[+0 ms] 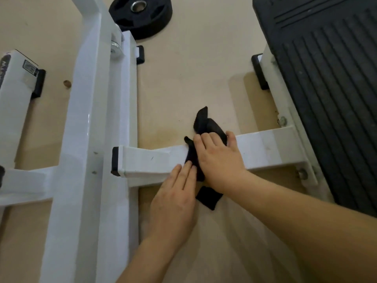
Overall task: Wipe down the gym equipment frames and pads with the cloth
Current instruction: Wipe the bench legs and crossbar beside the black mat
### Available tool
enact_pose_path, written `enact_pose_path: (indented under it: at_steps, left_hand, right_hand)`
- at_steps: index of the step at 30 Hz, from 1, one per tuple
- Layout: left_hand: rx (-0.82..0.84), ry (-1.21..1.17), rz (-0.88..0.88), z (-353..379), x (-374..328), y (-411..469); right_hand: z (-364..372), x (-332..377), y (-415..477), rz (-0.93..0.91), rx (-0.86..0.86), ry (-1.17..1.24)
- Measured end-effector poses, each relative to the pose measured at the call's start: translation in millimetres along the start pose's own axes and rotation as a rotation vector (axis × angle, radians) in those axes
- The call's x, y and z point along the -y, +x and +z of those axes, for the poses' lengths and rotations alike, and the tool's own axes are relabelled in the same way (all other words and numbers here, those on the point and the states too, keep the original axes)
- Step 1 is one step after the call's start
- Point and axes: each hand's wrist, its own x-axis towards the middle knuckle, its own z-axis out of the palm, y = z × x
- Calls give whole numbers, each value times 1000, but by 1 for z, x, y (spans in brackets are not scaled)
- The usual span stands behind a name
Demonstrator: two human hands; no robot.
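A black cloth (208, 125) is draped over a low white crossbar (155, 160) of the gym frame, with ends hanging on both the far and near sides. My right hand (218, 158) lies on top of the cloth and the bar, fingers bent over the cloth and thumb on the bar's far edge. My left hand (175, 193) rests with straight fingers against the bar's near face, fingertips touching the cloth's edge. A black ribbed pad (330, 88) sits at the right, joined to this crossbar.
A tall white upright beam (87, 119) runs down the left side with another white frame piece (14, 94) beyond it. A black weight plate (140, 13) lies on the beige floor at the top. Black end caps (115, 161) close the bar ends.
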Motion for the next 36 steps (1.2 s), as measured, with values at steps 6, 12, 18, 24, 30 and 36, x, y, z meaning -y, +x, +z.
enact_pose_path:
  at_steps: [6,12,18,24,30,36]
  left_hand:
    - [53,-93,28,8,-43,32]
    - [-183,-447,-132,-1,-8,35]
    - [-172,-461,-61,-4,8,33]
    - [-82,-363,217,14,-48,66]
    - [-137,-251,74,-5,-2,53]
    - [-24,-133,6,-16,36,42]
  right_hand:
    - [-24,-67,-22,526,242,-73]
    - [5,16,1,105,52,40]
    - [10,27,-4,-40,-10,74]
    - [10,-48,-69,756,-40,147]
    - [12,1,0,383,-115,176]
    - [16,13,-5,139,-149,214]
